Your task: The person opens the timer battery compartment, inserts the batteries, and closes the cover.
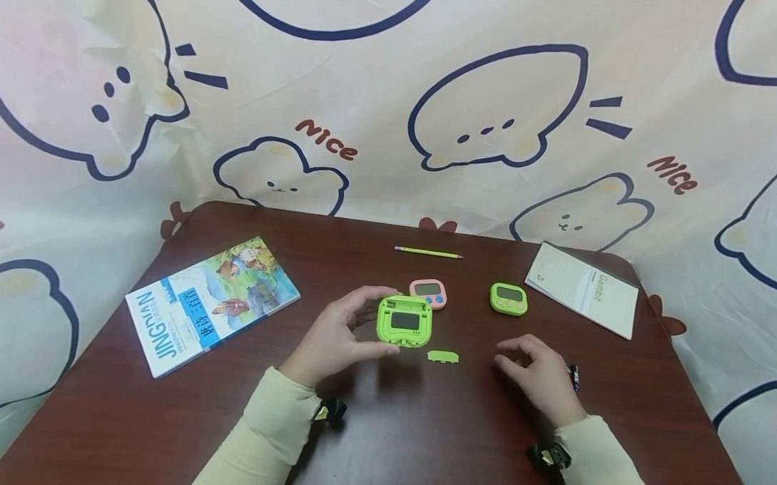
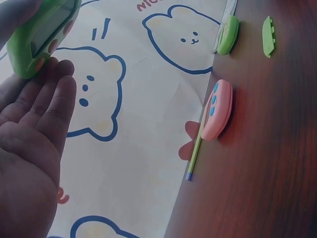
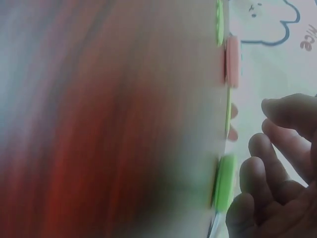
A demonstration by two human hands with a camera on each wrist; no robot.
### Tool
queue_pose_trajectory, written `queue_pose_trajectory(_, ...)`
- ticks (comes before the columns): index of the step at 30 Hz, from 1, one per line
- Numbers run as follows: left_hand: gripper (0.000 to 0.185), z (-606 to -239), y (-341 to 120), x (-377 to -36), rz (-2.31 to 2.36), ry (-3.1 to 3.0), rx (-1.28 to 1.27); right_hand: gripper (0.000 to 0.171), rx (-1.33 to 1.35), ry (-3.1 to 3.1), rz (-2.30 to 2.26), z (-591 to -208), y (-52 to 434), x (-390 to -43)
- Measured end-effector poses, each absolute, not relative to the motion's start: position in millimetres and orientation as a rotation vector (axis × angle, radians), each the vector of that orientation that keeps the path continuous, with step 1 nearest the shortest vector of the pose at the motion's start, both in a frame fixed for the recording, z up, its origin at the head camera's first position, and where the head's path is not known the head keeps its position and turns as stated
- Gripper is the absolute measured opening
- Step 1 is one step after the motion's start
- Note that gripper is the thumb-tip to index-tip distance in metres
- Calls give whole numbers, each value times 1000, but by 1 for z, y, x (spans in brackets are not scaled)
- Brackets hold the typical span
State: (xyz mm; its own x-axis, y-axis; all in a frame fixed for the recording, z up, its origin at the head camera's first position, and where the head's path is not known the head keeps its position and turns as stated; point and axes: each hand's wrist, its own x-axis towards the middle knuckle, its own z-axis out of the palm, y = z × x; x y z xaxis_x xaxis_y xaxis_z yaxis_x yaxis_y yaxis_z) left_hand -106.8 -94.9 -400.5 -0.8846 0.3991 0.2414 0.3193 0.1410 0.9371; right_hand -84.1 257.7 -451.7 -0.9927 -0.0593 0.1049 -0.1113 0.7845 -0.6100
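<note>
My left hand (image 1: 347, 334) holds a green digital timer (image 1: 404, 336) above the table, thumb and fingers at its left side. Its back, with a dark rectangular recess, shows in the head view; its screen and pinkish buttons show in the left wrist view. A loose green battery cover (image 1: 443, 356) lies on the table below and right of it. My right hand (image 1: 541, 380) hovers over the table on the right, fingers loosely bent. Nothing shows between its fingers in the right wrist view. Partly hidden beside it is a small dark, shiny object (image 1: 574, 377), too small to make out.
A pink timer (image 1: 428, 294) lies just behind the held one, and a second green timer (image 1: 508, 299) lies farther right. A yellow-green pencil (image 1: 429, 252) lies near the back edge. A book (image 1: 213, 304) is at the left, a white notebook (image 1: 582, 288) at the back right.
</note>
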Motion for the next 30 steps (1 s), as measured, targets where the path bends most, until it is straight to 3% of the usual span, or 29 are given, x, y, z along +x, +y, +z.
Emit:
queue_pose_trajectory(18, 72, -402, -97, -106, 1928, 2286, 750, 27, -75, -3085, 789, -450, 341, -98)
queue_pose_trajectory(30, 71, -401, -97, -107, 1931, 2281, 751, 23, -109, -3169, 796, -448, 353, -105)
